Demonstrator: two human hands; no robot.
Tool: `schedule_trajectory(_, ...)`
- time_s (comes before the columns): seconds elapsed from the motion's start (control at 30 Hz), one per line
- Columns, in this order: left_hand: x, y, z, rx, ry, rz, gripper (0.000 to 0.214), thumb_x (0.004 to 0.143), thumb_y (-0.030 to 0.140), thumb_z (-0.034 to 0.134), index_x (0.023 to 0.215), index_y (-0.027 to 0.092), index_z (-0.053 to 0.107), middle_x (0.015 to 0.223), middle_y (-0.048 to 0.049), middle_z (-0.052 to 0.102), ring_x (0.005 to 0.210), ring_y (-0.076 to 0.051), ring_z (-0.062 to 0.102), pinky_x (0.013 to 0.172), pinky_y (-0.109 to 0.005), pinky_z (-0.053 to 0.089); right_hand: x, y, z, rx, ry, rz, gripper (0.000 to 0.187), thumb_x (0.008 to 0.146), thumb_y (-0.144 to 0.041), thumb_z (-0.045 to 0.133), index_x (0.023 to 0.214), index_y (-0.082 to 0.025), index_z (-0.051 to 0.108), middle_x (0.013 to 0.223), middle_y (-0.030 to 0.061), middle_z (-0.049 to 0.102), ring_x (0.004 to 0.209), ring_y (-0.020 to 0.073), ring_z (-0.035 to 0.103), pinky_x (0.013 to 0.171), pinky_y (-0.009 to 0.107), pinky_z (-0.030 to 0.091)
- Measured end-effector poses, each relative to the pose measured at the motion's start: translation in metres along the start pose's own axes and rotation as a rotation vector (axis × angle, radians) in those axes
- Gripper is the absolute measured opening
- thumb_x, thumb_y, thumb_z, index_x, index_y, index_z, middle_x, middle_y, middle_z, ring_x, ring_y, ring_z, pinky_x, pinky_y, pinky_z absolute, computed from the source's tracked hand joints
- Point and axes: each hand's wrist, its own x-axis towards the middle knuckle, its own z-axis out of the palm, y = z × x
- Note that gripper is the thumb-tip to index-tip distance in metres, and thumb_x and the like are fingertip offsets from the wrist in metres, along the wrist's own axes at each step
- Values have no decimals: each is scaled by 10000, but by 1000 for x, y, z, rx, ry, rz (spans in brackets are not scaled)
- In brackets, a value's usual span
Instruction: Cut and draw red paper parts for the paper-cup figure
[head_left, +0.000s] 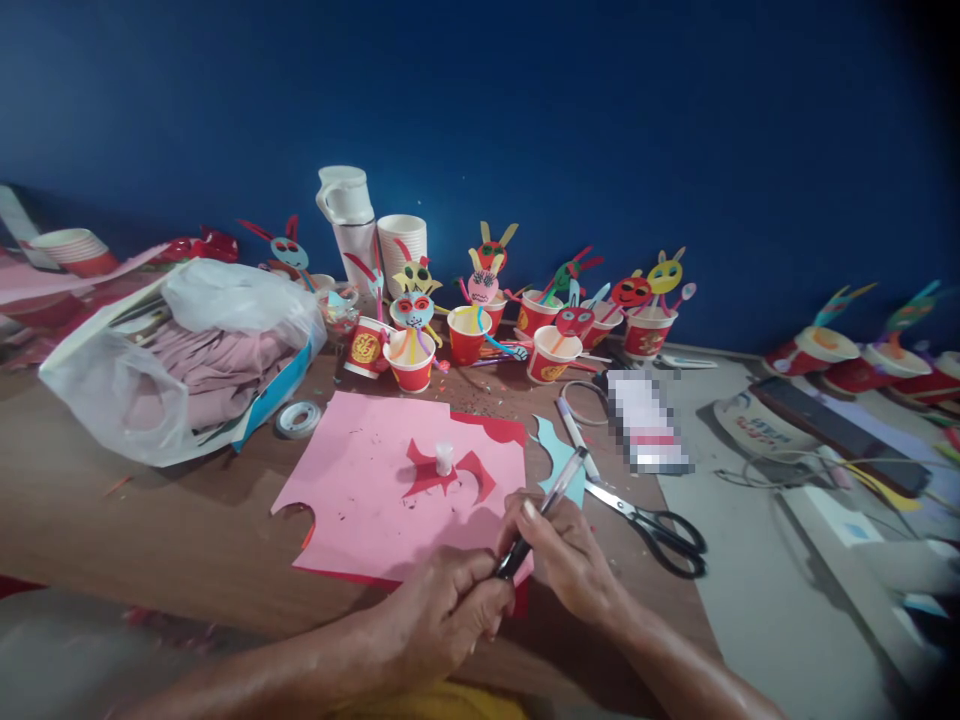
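A black-and-clear pen (pixel 559 487) slants up and away between my two hands, over the near right corner of the pink paper sheet (pixel 360 480). My right hand (pixel 566 555) pinches its barrel between thumb and fingers. The black lower end is gripped by my left hand (pixel 461 610), whose fingers hide part of it. Red paper scraps (pixel 439 478) lie on the sheet with a small whitish piece (pixel 444 459). Just beyond my right hand are a light blue paper offcut (pixel 556 450) and scissors (pixel 645 520) with black handles.
Red paper cups (pixel 411 360) with paper faces stand along the back. A plastic bag (pixel 180 360) holding pink cloth sits left, near a tape roll (pixel 298 418). A marker (pixel 576 437), a phone (pixel 649 420), a white thermos (pixel 349 225) and cables are also around.
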Motion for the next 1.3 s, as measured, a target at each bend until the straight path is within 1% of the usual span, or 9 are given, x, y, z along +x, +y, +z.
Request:
schedule_trajectory(0.07, -3, 3, 1, 43, -47, 21, 249, 867, 321, 371, 720, 177, 511, 611, 33, 487, 530, -88, 437, 487, -192, 337, 3, -6, -14, 46, 127, -46, 447, 874, -478, 471, 574, -182, 617, 519, 16, 544, 493, 134, 476, 482, 262, 380)
schedule_trajectory(0.13, -8, 2, 3, 106, -141, 58, 199, 807, 304, 478, 648, 189, 512, 585, 44, 492, 540, -93, 431, 480, -193, 330, 9, -11, -37, 122, 405, -158, 389, 772, -493, 615, 516, -206, 562, 470, -12, 481, 449, 122, 402, 448, 262, 352)
schedule_trajectory(0.2, -13, -1, 6, 153, -202, 85, 177, 745, 240, 537, 579, 188, 506, 549, 53, 482, 536, -91, 414, 469, -193, 312, 16, -9, -59, 193, 507, -203, 471, 795, -572, 527, 481, -226, 468, 434, -45, 365, 429, 115, 347, 459, 261, 358)
schedule_trajectory(0.27, -18, -3, 6, 147, -156, 84, 155, 764, 199, 486, 622, 182, 548, 547, 53, 469, 523, -82, 398, 471, -190, 306, 21, 0, -72, 340, 584, -124, 470, 815, -566, 499, 508, -211, 483, 466, -41, 389, 445, 108, 370, 462, 250, 350)
schedule_trajectory(0.4, -24, 1, -12, -7, -58, 128, 221, 811, 223, 420, 975, 176, 560, 580, 50, 478, 502, -76, 411, 497, -191, 355, 26, 25, -66, 285, 481, -6, 329, 794, -490, 591, 676, -185, 565, 556, -28, 507, 474, 98, 426, 446, 228, 312)
schedule_trajectory(0.6, -24, 20, -75, 10, 434, 311, 118, 725, 189, 418, 649, 175, 507, 568, 27, 470, 491, -86, 422, 462, -203, 349, 25, 39, -63, 142, 321, -30, 264, 826, -430, 578, 737, -183, 560, 554, -29, 532, 515, 111, 490, 511, 234, 357)
schedule_trajectory(0.7, -11, 26, -98, 250, 562, 340, 136, 743, 222, 460, 780, 172, 581, 623, 30, 486, 528, -90, 423, 489, -205, 347, 26, 43, -62, 131, 312, -3, 280, 821, -443, 580, 723, -184, 541, 514, -51, 479, 446, 87, 416, 455, 217, 304)
schedule_trajectory(0.87, 20, 18, -102, 460, 519, 350, 474, 753, 400, 575, 1163, 164, 540, 608, 68, 431, 550, -93, 413, 565, -220, 370, 27, 45, -57, 125, 273, 19, 293, 819, -457, 579, 724, -181, 549, 517, -39, 492, 482, 101, 439, 485, 230, 337)
schedule_trajectory(1.3, 31, 10, -93, 462, 490, 309, 474, 778, 471, 535, 1142, 174, 597, 582, 46, 529, 557, -112, 478, 553, -217, 401, 31, 53, -57, 186, 224, 82, 277, 815, -453, 585, 856, -179, 577, 598, -31, 507, 536, 110, 491, 530, 241, 407)
